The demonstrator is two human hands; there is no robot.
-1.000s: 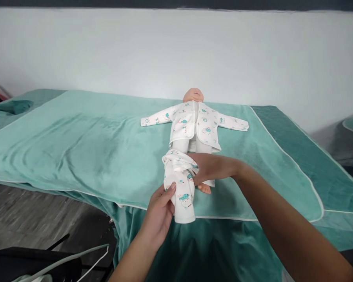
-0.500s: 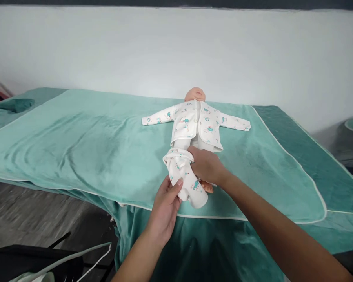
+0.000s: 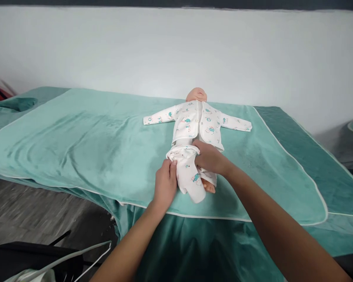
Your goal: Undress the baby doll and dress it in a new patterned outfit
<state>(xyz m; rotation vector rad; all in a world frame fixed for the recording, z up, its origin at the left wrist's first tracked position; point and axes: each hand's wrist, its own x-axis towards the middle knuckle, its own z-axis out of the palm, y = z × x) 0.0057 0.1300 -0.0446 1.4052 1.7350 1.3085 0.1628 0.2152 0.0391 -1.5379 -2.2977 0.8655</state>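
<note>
A baby doll point(image 3: 196, 94) lies on its back in a white printed jacket point(image 3: 184, 121), arms spread, with the front edges meeting at the middle. White baby pants point(image 3: 186, 172) with a matching print are around its legs, the waistband bunched below the jacket hem. My left hand point(image 3: 166, 182) pinches the waistband at its left side. My right hand point(image 3: 208, 156) is closed on the waistband's right side, its fingertips partly hidden by cloth. One bare foot point(image 3: 208, 186) shows out of the right pant leg; the other pant leg hangs over with no foot showing.
A light green blanket point(image 3: 106, 156) with white piping covers the bed, over a darker green sheet point(image 3: 300, 137). Behind stands a white wall point(image 3: 176, 51). At lower left are a black chair-like object point(image 3: 32, 260) and a pale cable point(image 3: 73, 256).
My left hand has moved up from the pant leg to the waistband. The pants sit slightly higher on the legs, and more of the right pant leg and foot shows.
</note>
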